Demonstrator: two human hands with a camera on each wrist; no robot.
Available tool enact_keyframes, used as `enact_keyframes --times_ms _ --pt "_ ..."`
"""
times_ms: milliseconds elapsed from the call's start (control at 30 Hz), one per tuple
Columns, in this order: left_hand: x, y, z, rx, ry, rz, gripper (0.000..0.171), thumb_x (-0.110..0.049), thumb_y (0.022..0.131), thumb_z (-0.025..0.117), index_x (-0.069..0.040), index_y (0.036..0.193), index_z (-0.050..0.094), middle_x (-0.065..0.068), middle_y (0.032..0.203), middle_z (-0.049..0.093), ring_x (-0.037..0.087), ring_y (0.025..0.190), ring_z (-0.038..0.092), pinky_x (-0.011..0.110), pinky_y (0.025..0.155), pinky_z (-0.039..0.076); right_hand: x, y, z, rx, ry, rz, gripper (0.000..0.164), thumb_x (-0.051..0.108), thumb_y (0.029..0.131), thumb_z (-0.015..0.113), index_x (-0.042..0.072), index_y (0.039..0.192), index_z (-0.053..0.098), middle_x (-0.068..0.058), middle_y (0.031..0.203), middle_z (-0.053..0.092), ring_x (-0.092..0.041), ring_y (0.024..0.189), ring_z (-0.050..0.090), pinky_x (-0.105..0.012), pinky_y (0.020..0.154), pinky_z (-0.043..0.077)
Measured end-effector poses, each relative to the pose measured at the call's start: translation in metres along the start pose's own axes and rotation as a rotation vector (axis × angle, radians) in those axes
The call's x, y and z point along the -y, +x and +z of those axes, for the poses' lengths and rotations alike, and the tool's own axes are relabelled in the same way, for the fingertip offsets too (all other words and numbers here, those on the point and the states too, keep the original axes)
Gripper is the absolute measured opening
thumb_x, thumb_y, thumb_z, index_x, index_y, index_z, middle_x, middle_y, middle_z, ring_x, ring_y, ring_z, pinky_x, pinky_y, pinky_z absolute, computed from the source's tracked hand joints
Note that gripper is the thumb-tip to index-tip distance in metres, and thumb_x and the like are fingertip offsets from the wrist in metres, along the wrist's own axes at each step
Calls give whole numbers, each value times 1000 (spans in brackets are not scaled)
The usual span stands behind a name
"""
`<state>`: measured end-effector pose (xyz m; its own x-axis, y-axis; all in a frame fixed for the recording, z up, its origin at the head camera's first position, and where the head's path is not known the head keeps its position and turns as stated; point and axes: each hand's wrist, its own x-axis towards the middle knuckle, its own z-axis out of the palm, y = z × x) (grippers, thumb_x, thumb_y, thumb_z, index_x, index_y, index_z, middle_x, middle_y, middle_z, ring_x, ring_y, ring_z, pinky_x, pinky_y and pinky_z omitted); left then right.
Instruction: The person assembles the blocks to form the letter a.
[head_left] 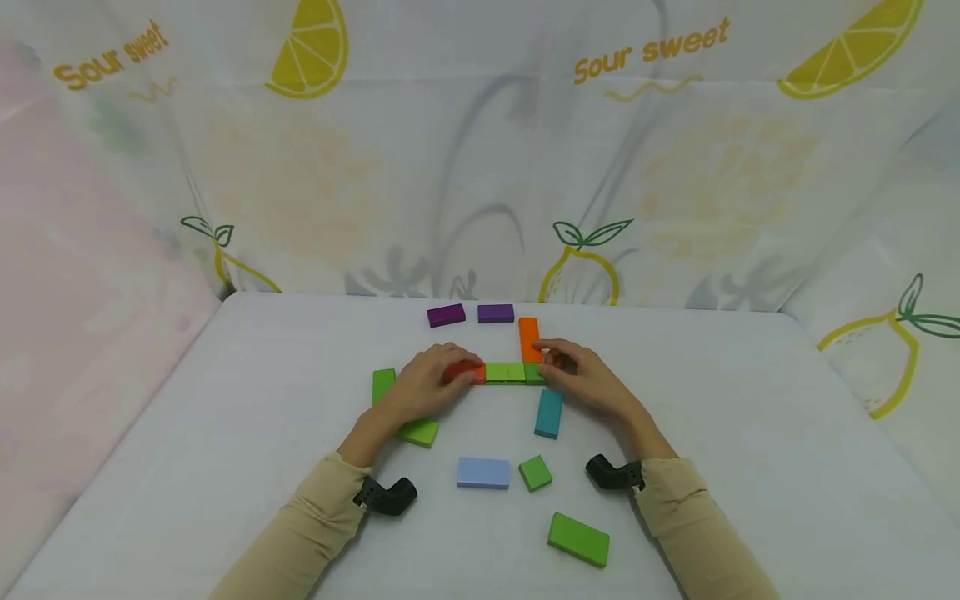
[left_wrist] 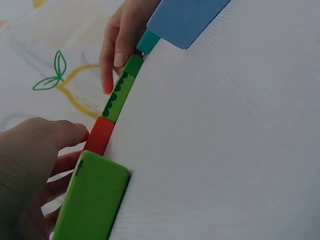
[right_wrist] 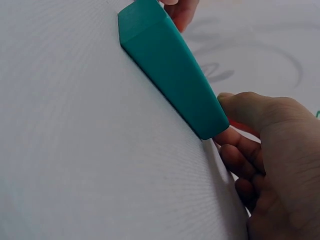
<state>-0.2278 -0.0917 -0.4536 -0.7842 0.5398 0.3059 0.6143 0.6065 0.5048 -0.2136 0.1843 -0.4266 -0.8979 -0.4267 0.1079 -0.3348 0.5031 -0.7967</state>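
Observation:
In the head view a row of blocks runs between my hands: a red block (head_left: 478, 375), a light green section (head_left: 505, 372) with a scalloped edge print, and a darker green block (head_left: 534, 373). My left hand (head_left: 427, 383) grips the red block at the left end, thumb on the near side and fingers partly hidden behind. My right hand (head_left: 588, 379) holds the darker green block at the right end, with its index fingertip at an orange block (head_left: 529, 340) behind the row. A teal block (right_wrist: 175, 70) lies just in front and hides part of this grip in the right wrist view.
Two purple blocks (head_left: 496, 313) lie at the back. Green blocks (head_left: 418, 432) sit under and beside the left forearm. Nearer me are a light blue block (head_left: 483, 472), a small green square block (head_left: 536, 472) and a larger green block (head_left: 578, 539). A printed cloth backs the white table.

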Motion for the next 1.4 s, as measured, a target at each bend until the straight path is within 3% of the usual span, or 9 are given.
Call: enact_keyframes --times_ms 300,533,833,933,1100,1400 --pt "0 9 -10 45 3 -62 20 -17 92 59 -15 111 65 -1 107 64 16 98 60 35 89 51 2 0 1 -29 -19 -27 36 8 94 57 -4 128 52 -17 99 58 -24 89 51 -24 79 44" --pt "3 25 -20 -11 -41 -92 20 -13 92 58 -10 110 66 3 107 67 22 99 61 40 88 51 4 0 -1 -62 -58 -43 34 7 93 56 -4 126 54 -20 107 57 -28 96 51 -36 85 44" --pt "9 42 -15 -49 -50 -72 19 -10 91 58 -5 108 66 7 107 66 23 99 60 38 90 50 4 -1 -2 -74 -50 -20 37 9 94 56 -5 128 51 -23 121 55 -35 114 50 -49 102 38" --pt "8 48 -15 -56 -34 -61 19 -9 90 58 -5 108 66 8 108 67 24 98 61 38 90 50 -9 2 0 -82 -40 -36 39 10 94 57 -4 129 50 -23 126 53 -37 119 48 -53 106 34" --pt "8 58 -18 -62 -11 -37 19 -7 90 58 -3 107 66 10 108 67 25 98 62 37 91 51 -38 9 5 -84 -46 -47 42 19 93 60 6 132 50 -14 133 51 -30 127 45 -49 110 32" --pt "11 69 -18 -19 25 -86 24 -10 91 58 -7 113 65 10 114 66 27 102 62 38 92 50 -37 8 5 -48 -59 -31 44 23 93 60 12 134 49 -7 139 47 -25 135 37 -47 114 26"
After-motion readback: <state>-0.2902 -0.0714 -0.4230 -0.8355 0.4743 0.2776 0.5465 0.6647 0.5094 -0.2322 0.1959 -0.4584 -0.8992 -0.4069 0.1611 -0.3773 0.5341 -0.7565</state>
